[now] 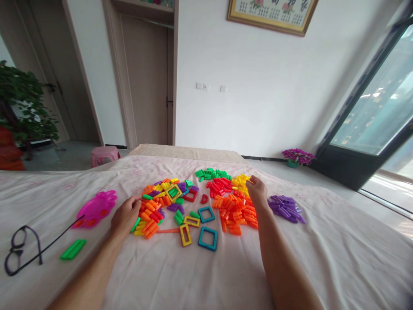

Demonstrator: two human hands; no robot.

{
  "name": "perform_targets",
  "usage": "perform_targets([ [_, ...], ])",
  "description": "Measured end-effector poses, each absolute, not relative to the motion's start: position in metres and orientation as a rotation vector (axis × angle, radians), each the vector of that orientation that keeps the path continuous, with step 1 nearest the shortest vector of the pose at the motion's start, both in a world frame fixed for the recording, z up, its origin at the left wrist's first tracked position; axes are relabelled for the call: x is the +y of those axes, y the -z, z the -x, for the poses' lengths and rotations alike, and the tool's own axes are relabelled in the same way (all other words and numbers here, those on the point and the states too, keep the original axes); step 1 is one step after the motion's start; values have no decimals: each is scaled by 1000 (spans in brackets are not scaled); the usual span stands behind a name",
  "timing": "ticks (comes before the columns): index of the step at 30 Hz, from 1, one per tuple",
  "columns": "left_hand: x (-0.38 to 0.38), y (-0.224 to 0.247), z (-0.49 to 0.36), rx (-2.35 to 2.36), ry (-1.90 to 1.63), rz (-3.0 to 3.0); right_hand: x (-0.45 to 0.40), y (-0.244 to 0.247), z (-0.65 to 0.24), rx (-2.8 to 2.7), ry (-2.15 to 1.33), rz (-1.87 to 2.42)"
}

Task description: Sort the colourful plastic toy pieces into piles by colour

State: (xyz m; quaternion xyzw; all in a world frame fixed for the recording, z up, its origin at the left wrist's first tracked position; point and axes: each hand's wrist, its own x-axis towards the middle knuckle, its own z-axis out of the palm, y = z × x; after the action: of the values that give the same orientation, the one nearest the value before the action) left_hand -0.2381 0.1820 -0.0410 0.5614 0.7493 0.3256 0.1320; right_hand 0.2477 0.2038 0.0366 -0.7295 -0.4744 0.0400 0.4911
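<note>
My left hand (126,212) is at the left edge of a mixed pile of plastic building pieces (151,214) in orange, green, yellow, red and purple. Its fingers are curled, and whatever they grip is hidden. At the right, my right hand (257,189) is closed beside the pile of yellow pieces (240,182); I cannot make out what is in its fingertips. Near it lie piles of orange pieces (237,212), red pieces (219,187), green pieces (214,174) and purple pieces (286,208), each sorted by colour.
Between the piles lie blue square frames (208,247), yellow rectangular frames (185,243) and a red half-round piece (204,198). To the left are a pink tray (97,209), black glasses (19,247) and green pieces (73,249). A pale cloth (238,271) covers the surface.
</note>
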Motion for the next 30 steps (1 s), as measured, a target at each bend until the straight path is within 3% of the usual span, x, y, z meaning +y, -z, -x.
perform_targets([
  [4,182,41,237,2183,-941,-1627,204,-36,-223,-1169,-180,1635],
  [10,182,40,237,2165,-954,-1605,176,-30,-113,-1868,-367,1429],
  [15,183,41,238,2170,-944,-1605,143,-21,-47,-2317,-236,1517],
  [20,184,43,239,2171,-954,-1616,134,-20,-28,-2429,-96,1654],
  [30,181,40,236,2202,-941,-1618,128,-18,-22,-2462,-260,1557],
])
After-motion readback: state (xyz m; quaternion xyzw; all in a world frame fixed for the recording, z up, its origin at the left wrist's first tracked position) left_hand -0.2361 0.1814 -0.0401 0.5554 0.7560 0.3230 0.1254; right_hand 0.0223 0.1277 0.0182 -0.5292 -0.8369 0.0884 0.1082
